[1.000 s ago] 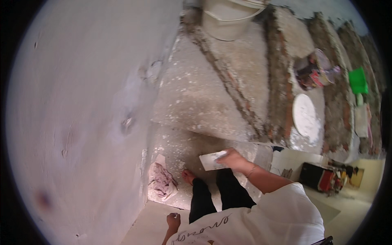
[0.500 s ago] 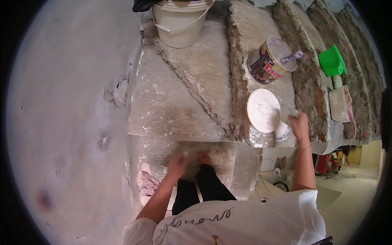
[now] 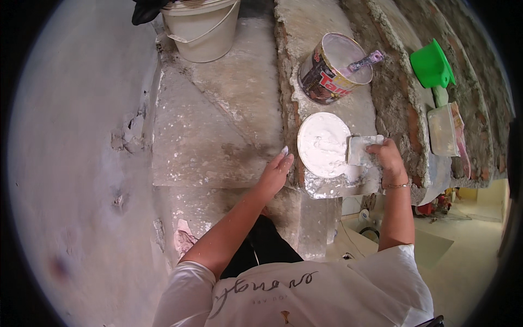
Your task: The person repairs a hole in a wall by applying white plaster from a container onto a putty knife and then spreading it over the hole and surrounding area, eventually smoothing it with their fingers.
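Note:
My right hand (image 3: 388,157) grips a flat rectangular scraper (image 3: 358,151) at the right edge of a round white lid (image 3: 321,145) spread with white paste, which lies on a rough step (image 3: 332,188). My left hand (image 3: 278,171) is raised left of the lid, fingers closed around a small whitish thing at the fingertips that I cannot make out. Above the lid stands a printed tub (image 3: 321,76) with a purple-smeared tool (image 3: 365,61) sticking out of it.
A white bucket (image 3: 199,41) stands at the top left beside a plastered wall (image 3: 81,152). Rightward on the rough steps sit a green plastic container (image 3: 429,64) and a clear box (image 3: 441,131). A lower floor (image 3: 468,234) shows beyond the steps; a pink rag (image 3: 182,240) lies low left.
The view has swung toward the steps. My right hand has moved the scraper from over my legs to the lid; my left hand has come up and forward beside it.

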### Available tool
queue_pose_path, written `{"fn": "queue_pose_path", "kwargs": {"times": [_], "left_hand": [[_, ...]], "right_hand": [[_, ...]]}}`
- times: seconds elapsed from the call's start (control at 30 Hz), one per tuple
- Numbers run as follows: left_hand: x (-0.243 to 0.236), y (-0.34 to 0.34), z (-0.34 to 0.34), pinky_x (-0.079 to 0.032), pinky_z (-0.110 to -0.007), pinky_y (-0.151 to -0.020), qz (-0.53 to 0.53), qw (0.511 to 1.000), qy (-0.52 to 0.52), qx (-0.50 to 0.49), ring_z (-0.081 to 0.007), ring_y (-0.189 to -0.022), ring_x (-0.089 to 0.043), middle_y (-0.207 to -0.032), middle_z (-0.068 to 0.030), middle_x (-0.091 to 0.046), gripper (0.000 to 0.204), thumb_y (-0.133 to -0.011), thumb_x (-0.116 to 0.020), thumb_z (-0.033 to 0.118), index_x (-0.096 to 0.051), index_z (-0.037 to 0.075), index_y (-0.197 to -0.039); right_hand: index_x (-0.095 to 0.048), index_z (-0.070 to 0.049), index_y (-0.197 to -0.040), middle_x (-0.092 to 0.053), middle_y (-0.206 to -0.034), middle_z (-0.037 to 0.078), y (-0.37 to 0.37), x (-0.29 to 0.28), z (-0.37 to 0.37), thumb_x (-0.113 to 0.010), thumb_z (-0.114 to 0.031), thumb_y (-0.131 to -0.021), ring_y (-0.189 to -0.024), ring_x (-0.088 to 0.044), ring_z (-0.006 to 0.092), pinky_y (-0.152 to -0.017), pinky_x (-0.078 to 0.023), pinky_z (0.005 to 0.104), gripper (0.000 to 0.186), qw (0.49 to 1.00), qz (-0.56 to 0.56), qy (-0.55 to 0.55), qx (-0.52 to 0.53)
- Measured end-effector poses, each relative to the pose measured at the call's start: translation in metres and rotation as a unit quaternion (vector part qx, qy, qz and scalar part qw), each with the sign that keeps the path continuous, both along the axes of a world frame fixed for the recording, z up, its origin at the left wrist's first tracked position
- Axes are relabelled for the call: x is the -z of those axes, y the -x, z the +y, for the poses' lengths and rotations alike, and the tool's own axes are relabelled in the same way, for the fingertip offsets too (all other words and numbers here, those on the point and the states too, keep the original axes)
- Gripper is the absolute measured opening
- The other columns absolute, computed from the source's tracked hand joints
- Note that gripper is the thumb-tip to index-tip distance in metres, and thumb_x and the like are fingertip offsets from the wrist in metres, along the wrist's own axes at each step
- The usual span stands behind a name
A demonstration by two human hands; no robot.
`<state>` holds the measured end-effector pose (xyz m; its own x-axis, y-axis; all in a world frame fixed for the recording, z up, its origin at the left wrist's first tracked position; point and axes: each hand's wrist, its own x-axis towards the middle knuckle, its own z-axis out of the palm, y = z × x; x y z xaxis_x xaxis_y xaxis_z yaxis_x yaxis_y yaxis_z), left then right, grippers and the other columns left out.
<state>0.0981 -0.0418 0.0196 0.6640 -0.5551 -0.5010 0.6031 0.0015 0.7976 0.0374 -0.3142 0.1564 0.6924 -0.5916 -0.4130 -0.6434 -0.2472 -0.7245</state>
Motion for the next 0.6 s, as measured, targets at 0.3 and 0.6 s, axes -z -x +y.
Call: {"fn": "queue_pose_path", "kwargs": {"times": [0.3, 0.6], "left_hand": [[-0.025, -0.001, -0.017, -0.023, -0.036, -0.104, 0.089, 0.991, 0.093, 0.033, -0.0253, -0.129, -0.024, -0.140, -0.0161, -0.024, 0.068, -0.091, -0.036, 0.045, -0.019, -0.005, -0.135], [-0.055, 0.001, -0.022, -0.021, -0.035, -0.104, 0.040, 0.997, 0.032, 0.061, -0.0244, -0.126, -0.028, -0.137, -0.0149, -0.031, 0.071, -0.089, -0.029, 0.053, -0.028, -0.004, -0.132]], "right_hand": [[-0.058, 0.011, -0.094, -0.062, -0.088, 0.012, 0.031, 0.032, -0.006, -0.060, -0.001, -0.072, -0.077, -0.060, 0.0179, -0.070, -0.046, 0.0290, 0.025, 0.983, -0.052, -0.156, 0.081], [-0.054, 0.011, -0.100, -0.062, -0.093, 0.014, 0.043, 0.039, 0.000, -0.058, 0.003, -0.073, -0.080, -0.061, 0.0196, -0.072, -0.048, 0.0297, 0.028, 0.962, -0.109, -0.226, 0.107]]}}
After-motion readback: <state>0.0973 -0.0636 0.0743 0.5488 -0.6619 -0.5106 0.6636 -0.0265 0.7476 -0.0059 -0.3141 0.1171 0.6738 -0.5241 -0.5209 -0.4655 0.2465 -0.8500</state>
